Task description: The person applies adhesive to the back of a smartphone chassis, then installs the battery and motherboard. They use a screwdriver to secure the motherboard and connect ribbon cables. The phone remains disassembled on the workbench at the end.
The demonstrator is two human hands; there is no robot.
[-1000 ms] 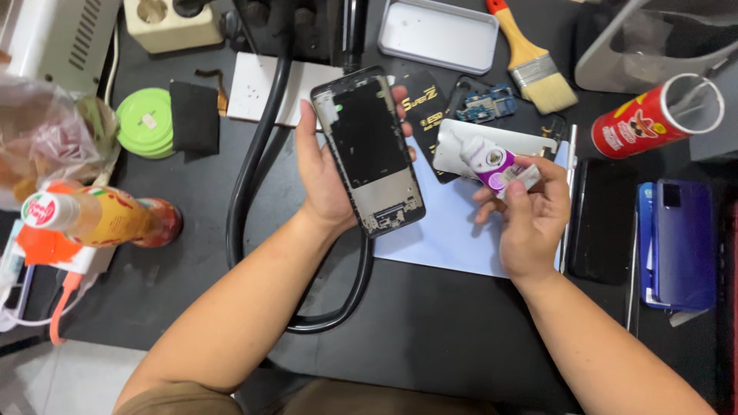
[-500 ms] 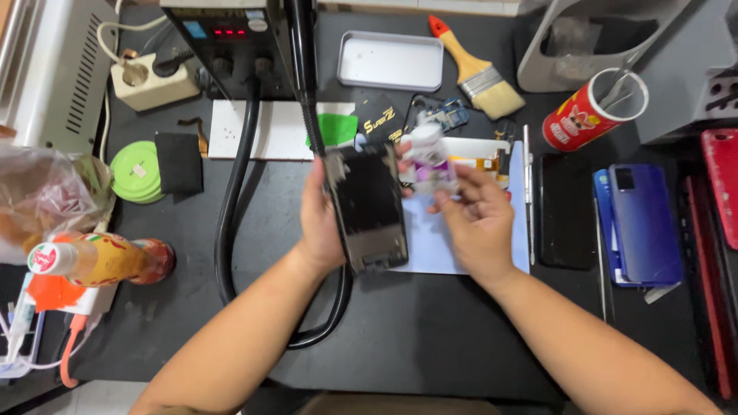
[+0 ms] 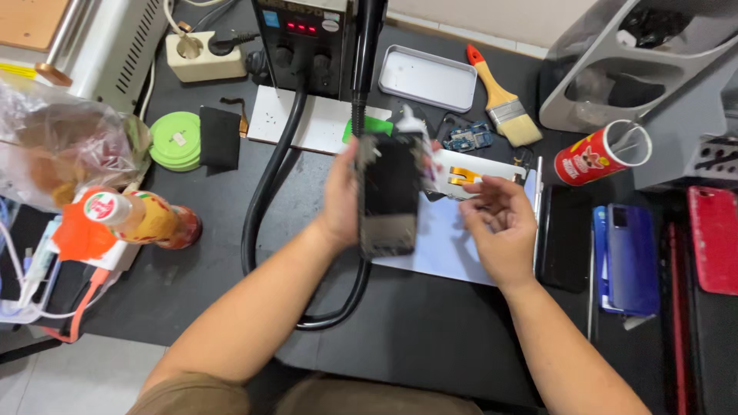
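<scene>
My left hand (image 3: 342,204) grips a dark phone body (image 3: 388,196) from its left edge and holds it upright above the black bench; the phone is motion-blurred. A small white bottle (image 3: 413,127) shows just past the phone's top edge; I cannot tell whether anything holds it. To the right of the phone, my right hand (image 3: 500,230) hovers over a pale blue sheet (image 3: 453,250), fingers loosely curled and apart, nothing visible in it. A white part with an orange flex strip (image 3: 477,173) lies beyond the fingers.
A hot-air station (image 3: 307,38) with a thick black hose (image 3: 265,184) stands behind. A metal tin (image 3: 427,77), brush (image 3: 500,100), circuit board (image 3: 467,138) and red can (image 3: 596,157) lie at the back right. Blue phone (image 3: 630,257) and red phone (image 3: 715,238) lie right; green rolls (image 3: 175,140) and a bottle (image 3: 131,219) left.
The right hand no longer holds the small white and purple bottle and has drawn back to the right. The left hand has turned the phone more upright. The camera has tilted further up the bench.
</scene>
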